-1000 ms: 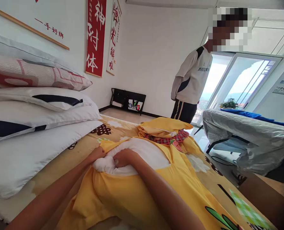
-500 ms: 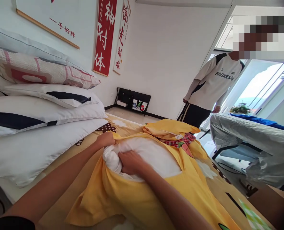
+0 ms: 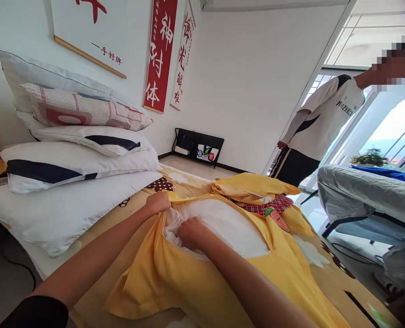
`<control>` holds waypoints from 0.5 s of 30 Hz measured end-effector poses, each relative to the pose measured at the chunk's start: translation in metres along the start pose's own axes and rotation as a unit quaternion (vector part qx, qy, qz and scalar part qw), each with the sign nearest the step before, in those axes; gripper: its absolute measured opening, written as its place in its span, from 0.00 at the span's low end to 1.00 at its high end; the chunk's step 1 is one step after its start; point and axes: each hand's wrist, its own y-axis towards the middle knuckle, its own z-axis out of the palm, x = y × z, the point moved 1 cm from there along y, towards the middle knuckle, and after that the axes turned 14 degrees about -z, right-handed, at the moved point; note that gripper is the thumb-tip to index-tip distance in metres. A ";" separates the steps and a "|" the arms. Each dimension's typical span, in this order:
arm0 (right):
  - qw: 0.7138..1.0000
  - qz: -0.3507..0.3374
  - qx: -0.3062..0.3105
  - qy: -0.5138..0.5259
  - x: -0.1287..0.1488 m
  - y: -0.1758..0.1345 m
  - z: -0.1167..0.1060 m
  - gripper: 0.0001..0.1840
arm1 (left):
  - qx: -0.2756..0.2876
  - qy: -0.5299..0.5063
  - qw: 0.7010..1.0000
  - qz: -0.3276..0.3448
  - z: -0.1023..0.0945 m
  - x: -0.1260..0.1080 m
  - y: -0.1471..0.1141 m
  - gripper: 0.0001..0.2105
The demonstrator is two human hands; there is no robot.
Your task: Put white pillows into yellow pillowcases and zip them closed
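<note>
A yellow pillowcase [image 3: 202,282] lies on the bed with its opening facing up, and a white pillow [image 3: 229,223] shows through the gap. My left hand [image 3: 157,203] is closed on the pillowcase's edge at the far left end of the opening. Inside the opening, my right hand [image 3: 192,233] presses into the white pillow with its fingers curled on the bunched fabric; the fingertips are partly hidden. Just beyond the opening lies another folded yellow cloth [image 3: 250,186] with red plaid, beside a carrot print on the yellow fabric.
Several white pillows [image 3: 69,216] are stacked on the left, with a patterned one [image 3: 89,111] among them. A person [image 3: 325,123] stands at the back right near a plastic-covered table [image 3: 369,187]. A low black rack [image 3: 198,148] stands against the far wall.
The view has swung left, so everything sits further right. My right hand has pushed the bunched white corner down into the pillowcase; my left hand keeps its hold on the edge.
</note>
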 end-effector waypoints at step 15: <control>0.981 -0.149 -0.125 0.022 -0.006 -0.010 0.014 0.25 | 0.095 -0.002 0.994 0.063 0.002 0.026 -0.044 0.13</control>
